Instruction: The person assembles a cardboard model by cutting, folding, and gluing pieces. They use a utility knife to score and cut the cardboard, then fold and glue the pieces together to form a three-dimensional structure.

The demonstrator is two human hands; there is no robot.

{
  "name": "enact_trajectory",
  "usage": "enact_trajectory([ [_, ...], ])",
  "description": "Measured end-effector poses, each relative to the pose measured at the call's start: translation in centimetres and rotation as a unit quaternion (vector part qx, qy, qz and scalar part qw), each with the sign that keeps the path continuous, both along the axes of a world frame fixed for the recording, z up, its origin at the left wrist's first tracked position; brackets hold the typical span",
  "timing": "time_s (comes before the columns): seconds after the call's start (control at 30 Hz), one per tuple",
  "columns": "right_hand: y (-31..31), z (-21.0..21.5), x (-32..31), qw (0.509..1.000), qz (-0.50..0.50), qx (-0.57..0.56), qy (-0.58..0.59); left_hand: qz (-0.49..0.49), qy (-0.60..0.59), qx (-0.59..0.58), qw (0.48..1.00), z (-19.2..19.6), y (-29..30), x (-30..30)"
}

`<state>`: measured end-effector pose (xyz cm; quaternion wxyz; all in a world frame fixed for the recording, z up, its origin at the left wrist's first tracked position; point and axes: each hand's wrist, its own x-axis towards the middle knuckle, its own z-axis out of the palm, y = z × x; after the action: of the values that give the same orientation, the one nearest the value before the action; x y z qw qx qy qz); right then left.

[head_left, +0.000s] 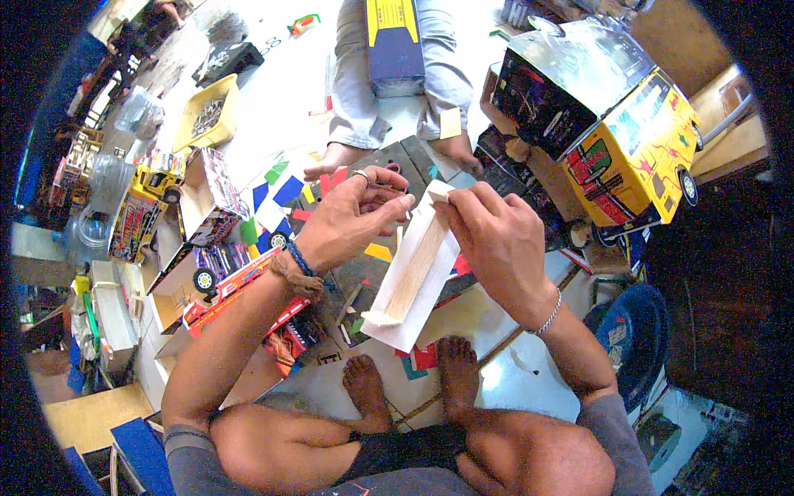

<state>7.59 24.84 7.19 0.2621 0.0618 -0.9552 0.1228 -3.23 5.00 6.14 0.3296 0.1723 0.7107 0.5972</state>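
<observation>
Right hand: the right hand [500, 236] is pinching the top end of the long white piece [432, 281] between thumb and fingers, pretty snug from what I'm seeing.
Left hand: the left hand [356, 215] is hanging just beside that same end, fingers loosely curling, thumb sticking out toward it. A tiny pale bit is showing near the thumb tip, but I honestly can't tell if it's being gripped.
White piece: it's slanting down toward the person's feet, hanging over the dark board [351, 260]. A bare wood strip [418, 264] is running along its middle, and a small pale block [383, 318] is sitting across the low end.
Scraps: yellow, red, blue and green bits are lying all around the board.
Across the way: another person's legs [351, 83] are stretching in, with a dark blue and yellow box [397, 62] resting between them.
Right side: a yellow model truck [628, 136] is standing above a blue basin [633, 331] in the view.
Left side: a yellow tub [225, 124] is holding lots of little pieces.
</observation>
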Motion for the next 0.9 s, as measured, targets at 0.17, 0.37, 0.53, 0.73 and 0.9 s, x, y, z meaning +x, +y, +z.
enact_trajectory([
  [0.17,0.1,0.0,1.2,0.999,0.026,0.009,-0.026,-0.088,-0.016,-0.021,0.996,-1.4,0.9,0.4],
  [0.37,0.1,0.0,1.4,0.999,0.027,0.023,-0.033,-0.105,0.174,-0.078,0.976,-2.5,0.2,-0.5],
  [0.53,0.7,-0.2,1.6,0.999,0.007,-0.003,-0.041,-0.086,0.470,-0.243,0.844,-0.3,-1.1,-1.3],
  [0.73,1.8,-0.5,3.6,0.967,0.005,-0.248,-0.057,-0.132,0.326,-0.076,0.933,1.0,-1.8,0.2],
  [0.9,1.8,-2.8,6.2,0.755,0.009,-0.650,-0.088,-0.147,-0.210,0.032,0.966,0.7,0.7,6.4],
])
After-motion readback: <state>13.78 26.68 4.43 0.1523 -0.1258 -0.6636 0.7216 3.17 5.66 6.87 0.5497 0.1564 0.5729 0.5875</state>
